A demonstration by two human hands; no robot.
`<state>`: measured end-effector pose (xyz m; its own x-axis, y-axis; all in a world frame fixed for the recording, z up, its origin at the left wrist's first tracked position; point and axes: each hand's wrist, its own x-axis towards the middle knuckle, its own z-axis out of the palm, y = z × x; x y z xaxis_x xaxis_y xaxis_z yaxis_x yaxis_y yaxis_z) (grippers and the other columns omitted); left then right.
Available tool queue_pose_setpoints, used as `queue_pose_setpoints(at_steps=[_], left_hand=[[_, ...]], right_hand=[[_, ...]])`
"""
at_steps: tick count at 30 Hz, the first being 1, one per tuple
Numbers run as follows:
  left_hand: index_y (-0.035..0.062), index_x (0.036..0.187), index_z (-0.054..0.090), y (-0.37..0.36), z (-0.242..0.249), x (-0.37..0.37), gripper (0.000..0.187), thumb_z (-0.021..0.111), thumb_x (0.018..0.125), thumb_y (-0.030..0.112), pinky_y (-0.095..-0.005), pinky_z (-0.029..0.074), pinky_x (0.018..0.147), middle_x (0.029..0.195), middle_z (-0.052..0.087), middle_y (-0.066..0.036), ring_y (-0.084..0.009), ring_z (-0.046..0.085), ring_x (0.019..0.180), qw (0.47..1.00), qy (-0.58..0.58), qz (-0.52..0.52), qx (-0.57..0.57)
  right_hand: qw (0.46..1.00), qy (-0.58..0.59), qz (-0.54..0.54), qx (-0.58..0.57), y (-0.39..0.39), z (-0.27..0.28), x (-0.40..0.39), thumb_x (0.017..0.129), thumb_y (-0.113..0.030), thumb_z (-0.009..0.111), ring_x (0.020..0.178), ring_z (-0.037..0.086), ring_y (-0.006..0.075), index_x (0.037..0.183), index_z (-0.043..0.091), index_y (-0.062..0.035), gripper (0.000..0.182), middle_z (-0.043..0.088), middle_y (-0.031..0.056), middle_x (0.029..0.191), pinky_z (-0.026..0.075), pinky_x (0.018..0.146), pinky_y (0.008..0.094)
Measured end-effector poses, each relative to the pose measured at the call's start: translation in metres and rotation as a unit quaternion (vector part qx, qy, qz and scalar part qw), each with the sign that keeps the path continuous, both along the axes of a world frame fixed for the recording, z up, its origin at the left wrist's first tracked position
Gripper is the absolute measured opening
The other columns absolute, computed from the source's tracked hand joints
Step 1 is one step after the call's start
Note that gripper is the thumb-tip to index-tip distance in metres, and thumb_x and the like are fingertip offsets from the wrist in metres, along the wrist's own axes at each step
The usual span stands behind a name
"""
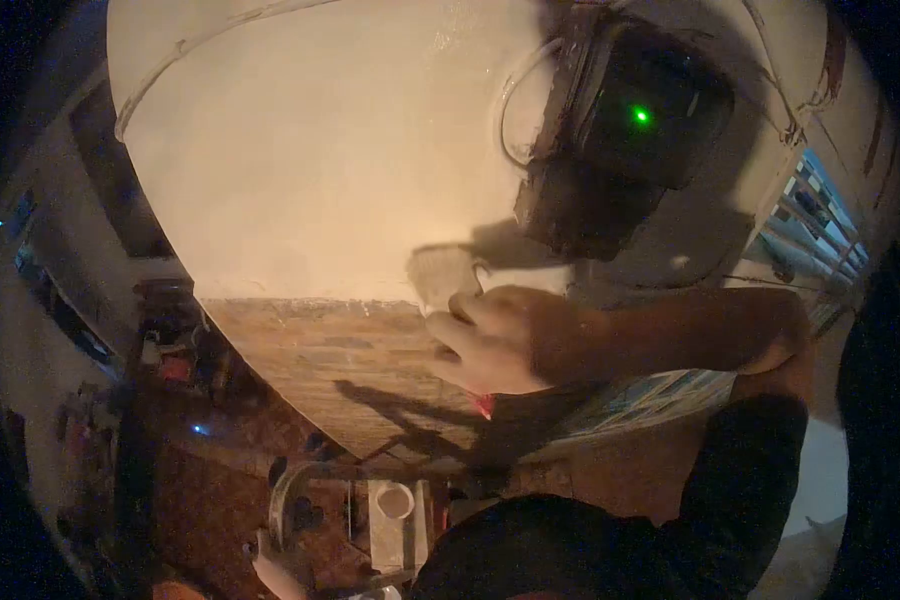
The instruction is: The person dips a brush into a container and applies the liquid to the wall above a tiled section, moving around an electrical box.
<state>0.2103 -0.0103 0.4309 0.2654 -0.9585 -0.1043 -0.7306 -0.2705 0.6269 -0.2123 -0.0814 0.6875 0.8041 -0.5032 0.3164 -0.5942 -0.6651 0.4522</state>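
My right hand (500, 340) is closed round a paintbrush (442, 272). Its wide, pale bristles lie against the cream-coloured wall (320, 180), just above the edge where the cream meets a brown, brick-patterned band (310, 345). A small red tip (484, 405) shows below my fist; it may be the end of the handle. Low on the left, what looks like my left hand (278, 570) is beside a curved rail (288, 495). It is dim and partly cut off by the frame, so its fingers cannot be made out.
A dark box with a green light (641, 116) juts from the wall above my right hand, with a pale cable (505, 110) looping beside it. Far below is a light-coloured board or step (385, 545) with a round container (395, 502). A barred window (815, 215) is at right.
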Motion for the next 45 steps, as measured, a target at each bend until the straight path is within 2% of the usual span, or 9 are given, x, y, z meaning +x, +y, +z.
queue_pose_setpoints(at_steps=[2, 5, 7, 11, 14, 17, 22, 33, 45], left_hand=[[-0.0036, 0.137, 0.042, -0.002, 0.03, -0.012, 0.072, 0.075, 0.077, 0.018, -0.0434, 0.047, 0.094, 0.139, 0.043, -0.021, -0.032, 0.052, 0.119, 0.989, -0.098, -0.015, 0.108], [0.0091, 0.133, 0.052, 0.008, 0.027, -0.013, 0.042, 0.057, 0.093, 0.016, -0.0416, 0.043, 0.067, 0.097, 0.062, -0.018, -0.0217, 0.058, 0.07, 0.98, -0.192, -0.05, 0.025], [0.0043, 0.14, 0.04, -0.013, -0.016, 0.017, 0.066, 0.069, 0.083, 0.021, -0.0432, 0.041, 0.091, 0.131, 0.042, -0.019, -0.0289, 0.048, 0.11, 0.963, -0.27, -0.027, 0.004], [0.0054, 0.133, 0.044, -0.007, 0.046, -0.039, 0.07, 0.075, 0.076, 0.03, -0.0504, 0.049, 0.077, 0.127, 0.051, -0.022, -0.036, 0.057, 0.104, 0.877, -0.284, -0.031, -0.386], [0.0072, 0.128, 0.043, -0.018, 0.084, -0.088, 0.058, 0.069, 0.084, 0.034, -0.0565, 0.047, 0.086, 0.132, 0.041, -0.017, -0.0333, 0.05, 0.112, 0.896, 0.05, -0.055, -0.438], [0.008, 0.117, 0.047, -0.022, 0.146, -0.151, 0.041, 0.066, 0.087, 0.028, -0.0546, 0.049, 0.084, 0.114, 0.045, -0.014, -0.0318, 0.054, 0.101, 0.758, 0.402, -0.203, -0.472], [0.0094, 0.099, 0.046, -0.012, 0.188, -0.196, 0.024, 0.061, 0.091, 0.026, -0.0459, 0.051, 0.072, 0.096, 0.047, -0.008, -0.029, 0.06, 0.084, 0.586, 0.629, -0.23, -0.456], [0.0103, 0.101, 0.047, -0.015, 0.211, -0.217, 0.019, 0.059, 0.091, 0.02, -0.045, 0.048, 0.074, 0.102, 0.047, -0.009, -0.0289, 0.06, 0.086, 0.378, 0.75, -0.477, -0.26], [0.0113, 0.104, 0.049, -0.018, 0.222, -0.216, 0.015, 0.057, 0.091, 0.014, -0.044, 0.045, 0.077, 0.108, 0.046, -0.01, -0.0288, 0.06, 0.088, 0.348, 0.745, -0.517, -0.237]], right_hand=[[0.999, 0.003, -0.029, 0.024, 0.011, 0.025, 0.004, 0.073, -0.025, 0.064, 0.07, 0.057, 0.0205, 0.082, 0.056, -0.0057, 0.022, 0.048, 0.0082, 0.076, 0.049, 0.047, 0.0291], [1.0, -0.012, -0.023, -0.004, 0.022, 0.051, 0.001, 0.069, -0.018, 0.063, 0.07, 0.055, 0.0162, 0.079, 0.058, -0.0098, 0.014, 0.05, 0.0046, 0.081, 0.049, 0.049, 0.0246], [0.999, -0.002, -0.034, -0.037, 0.02, 0.049, -0.007, 0.068, -0.015, 0.064, 0.07, 0.055, 0.016, 0.077, 0.057, -0.009, 0.013, 0.05, 0.0052, 0.081, 0.049, 0.049, 0.0246], [0.995, -0.009, -0.091, -0.038, 0.015, 0.003, -0.02, 0.068, -0.013, 0.064, 0.066, 0.054, 0.0158, 0.076, 0.056, -0.008, 0.012, 0.048, 0.0057, 0.081, 0.048, 0.049, 0.024], [0.997, 0.006, -0.039, -0.067, 0.019, 0.01, -0.013, 0.067, -0.012, 0.064, 0.063, 0.052, 0.0154, 0.076, 0.055, -0.0067, 0.013, 0.046, 0.0061, 0.079, 0.047, 0.048, 0.0231], [0.991, 0.014, -0.015, -0.131, 0.013, 0.029, -0.011, 0.066, -0.012, 0.064, 0.065, 0.051, 0.0154, 0.077, 0.055, -0.0057, 0.015, 0.045, 0.0061, 0.078, 0.047, 0.048, 0.0232], [0.986, 0.028, -0.062, -0.152, 0.008, -0.012, -0.015, 0.07, -0.018, 0.062, 0.077, 0.052, 0.0198, 0.074, 0.057, -0.0056, 0.013, 0.051, 0.0095, 0.085, 0.05, 0.053, 0.0259], [0.995, 0.057, -0.087, -0.011, 0.001, -0.005, -0.013, 0.062, -0.023, 0.068, 0.072, 0.055, 0.0192, 0.083, 0.058, -0.0106, 0.026, 0.05, 0.0064, 0.082, 0.05, 0.052, 0.0324], [0.998, -0.043, -0.048, -0.003, 0.014, 0.025, -0.004, 0.055, -0.031, 0.07, 0.073, 0.055, 0.0226, 0.08, 0.057, -0.006, 0.037, 0.05, 0.0089, 0.082, 0.05, 0.057, 0.0329]])
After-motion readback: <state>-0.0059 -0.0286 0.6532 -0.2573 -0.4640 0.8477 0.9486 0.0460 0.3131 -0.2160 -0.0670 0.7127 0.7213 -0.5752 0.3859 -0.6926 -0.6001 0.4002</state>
